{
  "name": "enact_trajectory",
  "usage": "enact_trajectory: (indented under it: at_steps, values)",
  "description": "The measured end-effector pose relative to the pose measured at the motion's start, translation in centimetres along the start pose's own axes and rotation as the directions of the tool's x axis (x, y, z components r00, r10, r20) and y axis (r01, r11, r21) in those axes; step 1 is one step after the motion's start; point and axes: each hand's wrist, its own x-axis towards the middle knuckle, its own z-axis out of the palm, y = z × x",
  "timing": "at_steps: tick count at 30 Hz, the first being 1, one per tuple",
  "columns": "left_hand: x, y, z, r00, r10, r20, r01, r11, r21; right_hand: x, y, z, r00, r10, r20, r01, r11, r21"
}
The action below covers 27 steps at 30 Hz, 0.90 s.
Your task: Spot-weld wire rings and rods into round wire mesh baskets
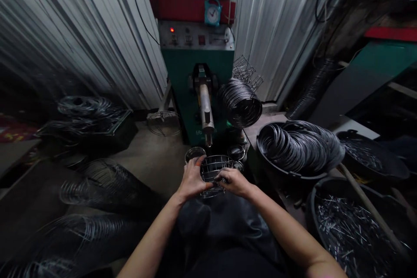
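Wire basket (214,166): your left hand (193,179) clasps its side, likely steadying it; your right hand (236,182) curls alongside, grasp unclear.

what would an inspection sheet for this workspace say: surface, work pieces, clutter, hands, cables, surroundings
Surface: grey floor, dim.
Work pieces: rounded wire frame, held before the green machine.
Clutter: wire rings heaped in a black tub; loose metal pieces at lower right; blurred wire coils at left.
Hands: left hand grips the frame's left side; right hand has curled fingers at its right, grip unclear.
Cables: dark cable hanging left of the machine.
Surroundings: corrugated metal wall; blue clock on the machine; red light lit.
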Motion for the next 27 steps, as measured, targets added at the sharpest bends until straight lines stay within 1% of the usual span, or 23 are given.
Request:
enact_trajectory:
  at_steps: [3,7,9,12,17,22,27]
  values:
    - [0.3,-0.4,0.1,1.000,0.004,-0.018,-0.005,0.999,-0.045,0.7,0.4,0.1,0.999,-0.031,-0.023,0.032,0.999,0.009]
    - [0.3,-0.9,0.2,0.994,-0.027,-0.109,0.016,0.995,-0.103,1.8,0.7,-0.1,0.998,-0.049,-0.034,0.050,0.999,0.008]
    - [0.5,-1.2,0.1,0.993,0.006,-0.121,-0.018,0.995,-0.097,2.3,0.6,-0.3,0.999,-0.046,-0.015,0.046,0.999,0.002]
    - [0.9,-1.8,-0.1,0.991,0.098,-0.092,-0.106,0.991,-0.081,2.7,0.6,-0.4,0.999,-0.031,0.011,0.031,0.999,0.006]
    - [1.6,-3.0,-0.1,0.984,0.159,-0.083,-0.169,0.978,-0.123,3.2,1.1,-0.1,0.999,-0.014,-0.033,0.015,1.000,0.028]
    - [2.5,-3.8,0.3,0.986,0.140,-0.090,-0.154,0.974,-0.164,4.2,2.1,0.0,0.999,-0.016,-0.036,0.017,1.000,0.023]
    - [4.2,-4.1,0.1,0.991,0.087,-0.105,-0.103,0.983,-0.155,6.0,2.8,-0.5,0.998,-0.012,-0.055,0.011,1.000,-0.011]
